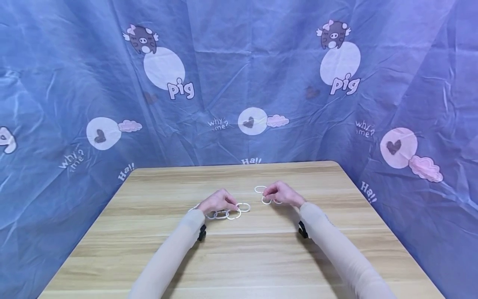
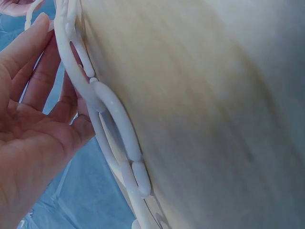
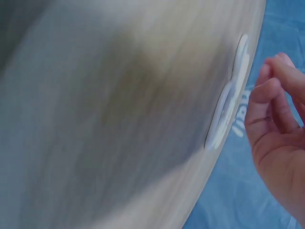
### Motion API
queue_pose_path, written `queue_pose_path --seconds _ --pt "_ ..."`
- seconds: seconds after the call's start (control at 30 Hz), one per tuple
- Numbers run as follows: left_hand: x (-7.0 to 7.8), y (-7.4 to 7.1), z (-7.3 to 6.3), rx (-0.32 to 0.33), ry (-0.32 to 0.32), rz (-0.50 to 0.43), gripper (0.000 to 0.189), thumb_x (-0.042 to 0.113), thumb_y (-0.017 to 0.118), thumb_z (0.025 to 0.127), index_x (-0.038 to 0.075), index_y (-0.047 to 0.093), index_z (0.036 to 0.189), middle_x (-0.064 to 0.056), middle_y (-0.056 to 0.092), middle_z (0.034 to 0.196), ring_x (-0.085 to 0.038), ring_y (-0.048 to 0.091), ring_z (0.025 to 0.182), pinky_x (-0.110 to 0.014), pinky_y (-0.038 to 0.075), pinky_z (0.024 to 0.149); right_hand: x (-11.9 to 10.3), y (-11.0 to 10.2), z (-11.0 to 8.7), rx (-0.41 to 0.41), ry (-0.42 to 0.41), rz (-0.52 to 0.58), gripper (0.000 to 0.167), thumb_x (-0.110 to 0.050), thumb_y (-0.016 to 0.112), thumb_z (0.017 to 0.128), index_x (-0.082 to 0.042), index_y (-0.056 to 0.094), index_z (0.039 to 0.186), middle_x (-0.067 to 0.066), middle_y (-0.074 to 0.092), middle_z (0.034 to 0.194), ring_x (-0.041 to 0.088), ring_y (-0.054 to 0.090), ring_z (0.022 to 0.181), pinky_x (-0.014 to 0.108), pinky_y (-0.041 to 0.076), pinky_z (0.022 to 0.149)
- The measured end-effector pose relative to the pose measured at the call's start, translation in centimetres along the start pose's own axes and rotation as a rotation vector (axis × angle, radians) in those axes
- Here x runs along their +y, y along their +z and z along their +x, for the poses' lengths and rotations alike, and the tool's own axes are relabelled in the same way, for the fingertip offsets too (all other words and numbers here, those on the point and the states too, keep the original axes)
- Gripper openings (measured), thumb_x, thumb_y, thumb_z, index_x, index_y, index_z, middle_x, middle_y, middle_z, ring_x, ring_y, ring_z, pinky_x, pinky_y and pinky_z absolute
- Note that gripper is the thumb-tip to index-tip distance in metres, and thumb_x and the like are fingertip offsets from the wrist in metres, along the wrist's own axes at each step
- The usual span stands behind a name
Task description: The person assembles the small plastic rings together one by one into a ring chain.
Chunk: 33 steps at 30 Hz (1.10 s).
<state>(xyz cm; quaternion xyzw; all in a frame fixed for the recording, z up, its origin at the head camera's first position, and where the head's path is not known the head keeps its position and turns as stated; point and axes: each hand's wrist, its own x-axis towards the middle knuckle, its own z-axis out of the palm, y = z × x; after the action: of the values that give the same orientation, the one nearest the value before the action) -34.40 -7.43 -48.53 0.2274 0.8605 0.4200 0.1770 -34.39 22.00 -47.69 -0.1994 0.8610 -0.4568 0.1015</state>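
Note:
My left hand (image 1: 220, 201) pinches a white plastic link (image 1: 234, 214) near the table's middle. This link belongs to a chain of white rings (image 1: 222, 214), partly covered by the hand. Beyond the fingertips is an end ring (image 1: 243, 207). In the left wrist view, the left fingers stand beside the linked rings (image 2: 116, 112). To the right, my right hand (image 1: 282, 193) is over separate white rings (image 1: 260, 189), its fingers loosely bent. In the right wrist view, these rings (image 3: 219, 117) lie flat on the table, apart from the right hand (image 3: 274, 114), and nothing shows between its fingertips.
The wooden table (image 1: 239, 257) has a light grain. Blue printed cloth (image 1: 224, 62) hangs behind it and at both sides. Each wrist wears a black strap (image 1: 202, 232), below pale sleeves (image 1: 168, 257).

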Motion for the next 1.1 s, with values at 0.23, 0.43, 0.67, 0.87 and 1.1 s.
queue_pose_path --seconds 0.23,0.43,0.67,0.87,1.1 --pt "-0.1 0.1 0.0 -0.021 -0.011 -0.004 0.011 0.015 0.08 0.08 0.012 0.078 0.09 0.002 0.074 0.087 -0.014 0.062 0.075 -0.026 0.048 0.071 1.0 -0.7 0.1 -0.056 -0.116 -0.205 0.013 0.008 0.073 0.079 0.005 0.073 0.092 0.017 0.072 0.092 0.019 0.066 0.079 0.023 0.054 0.072" --pt "0.2 -0.1 0.1 -0.003 0.017 0.049 0.01 0.018 0.079 0.081 0.013 0.078 0.09 0.003 0.075 0.087 -0.012 0.061 0.078 -0.027 0.046 0.077 0.9 -0.4 0.5 -0.062 -0.094 -0.261 0.015 -0.008 0.081 0.077 -0.002 0.075 0.09 0.007 0.071 0.089 0.009 0.061 0.077 0.02 0.052 0.072" --pt "0.2 0.1 0.1 -0.005 0.002 0.051 0.01 0.017 0.079 0.081 0.013 0.078 0.09 0.003 0.075 0.087 -0.012 0.06 0.077 -0.026 0.046 0.075 0.5 0.6 1.1 -0.063 -0.054 -0.412 0.016 -0.022 0.085 0.075 -0.011 0.072 0.078 -0.005 0.068 0.074 0.006 0.057 0.069 0.023 0.049 0.071" --pt "0.2 0.2 0.2 0.003 -0.004 0.037 0.01 0.016 0.079 0.081 0.013 0.078 0.09 0.003 0.074 0.087 -0.013 0.061 0.077 -0.027 0.046 0.076 0.4 1.0 1.4 -0.018 -0.023 -0.442 0.014 -0.021 0.082 0.079 -0.014 0.07 0.073 -0.007 0.066 0.072 0.007 0.056 0.07 0.026 0.048 0.073" --pt "0.2 0.3 0.1 0.015 -0.002 0.058 0.01 0.015 0.078 0.082 0.012 0.078 0.091 0.002 0.075 0.088 -0.012 0.061 0.077 -0.025 0.045 0.075 0.7 1.3 1.6 -0.04 -0.044 -0.422 0.012 -0.014 0.077 0.084 -0.012 0.07 0.074 -0.005 0.066 0.074 0.008 0.055 0.071 0.025 0.047 0.072"
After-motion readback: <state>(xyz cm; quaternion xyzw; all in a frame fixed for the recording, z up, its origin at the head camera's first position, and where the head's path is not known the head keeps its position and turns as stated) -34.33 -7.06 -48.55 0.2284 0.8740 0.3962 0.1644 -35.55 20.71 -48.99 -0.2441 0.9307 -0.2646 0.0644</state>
